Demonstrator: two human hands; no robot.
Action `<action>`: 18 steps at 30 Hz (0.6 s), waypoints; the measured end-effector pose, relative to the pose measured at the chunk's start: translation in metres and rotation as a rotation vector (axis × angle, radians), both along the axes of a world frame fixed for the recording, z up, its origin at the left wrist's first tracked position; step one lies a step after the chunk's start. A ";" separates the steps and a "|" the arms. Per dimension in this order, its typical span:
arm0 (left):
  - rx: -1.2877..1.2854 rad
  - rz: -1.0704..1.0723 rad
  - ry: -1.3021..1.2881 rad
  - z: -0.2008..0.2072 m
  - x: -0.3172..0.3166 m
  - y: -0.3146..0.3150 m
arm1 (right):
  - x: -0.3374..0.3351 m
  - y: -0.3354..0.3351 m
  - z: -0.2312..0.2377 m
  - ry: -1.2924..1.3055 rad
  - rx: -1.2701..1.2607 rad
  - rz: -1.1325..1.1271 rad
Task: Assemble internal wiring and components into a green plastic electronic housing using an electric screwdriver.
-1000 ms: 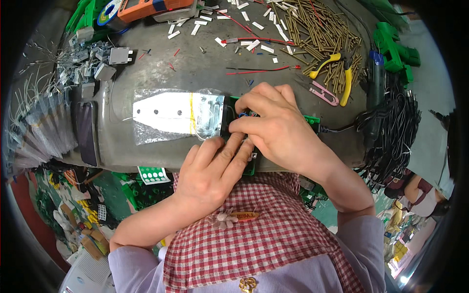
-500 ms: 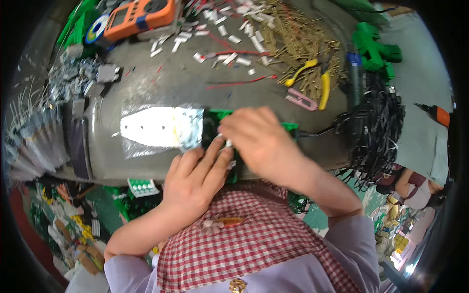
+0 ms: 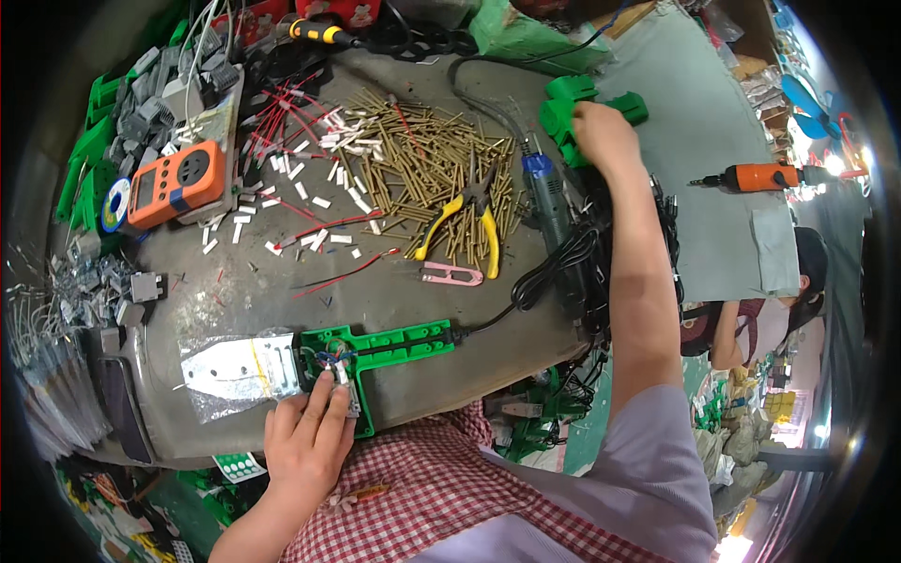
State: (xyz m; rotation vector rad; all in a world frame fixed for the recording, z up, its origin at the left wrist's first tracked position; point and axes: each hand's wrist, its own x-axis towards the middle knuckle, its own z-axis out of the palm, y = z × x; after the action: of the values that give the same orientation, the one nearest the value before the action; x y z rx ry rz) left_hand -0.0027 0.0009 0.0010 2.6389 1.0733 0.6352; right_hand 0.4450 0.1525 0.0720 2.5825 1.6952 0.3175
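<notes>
Currently, the green housing (image 3: 404, 344) lies left of centre in the lower half of the frame, directly above the left hand (image 3: 308, 434), whose outstretched, unclenched fingers reach onto its wired end. Well apart, toward the upper right, the right hand (image 3: 606, 136) curls against green parts (image 3: 559, 120); whether it grips one, I cannot tell.

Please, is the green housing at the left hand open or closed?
Open: the green housing shows its ribbed inside, and coloured wires lie exposed in it, right by the left hand.
</notes>
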 end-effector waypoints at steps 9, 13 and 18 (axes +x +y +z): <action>0.049 -0.018 0.027 -0.003 -0.001 0.002 | 0.042 0.008 -0.057 0.210 0.107 -0.005; 0.026 -0.018 0.050 -0.006 -0.004 0.000 | 0.008 0.036 -0.050 0.573 0.284 0.110; 0.034 -0.032 0.044 -0.006 -0.003 -0.001 | 0.020 0.032 -0.033 0.245 0.184 0.078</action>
State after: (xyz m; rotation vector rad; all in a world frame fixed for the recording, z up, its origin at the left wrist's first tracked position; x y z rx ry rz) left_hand -0.0054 0.0003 -0.0050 2.7051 1.0386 0.5970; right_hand 0.4651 0.1849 0.0393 2.7905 1.9346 0.1728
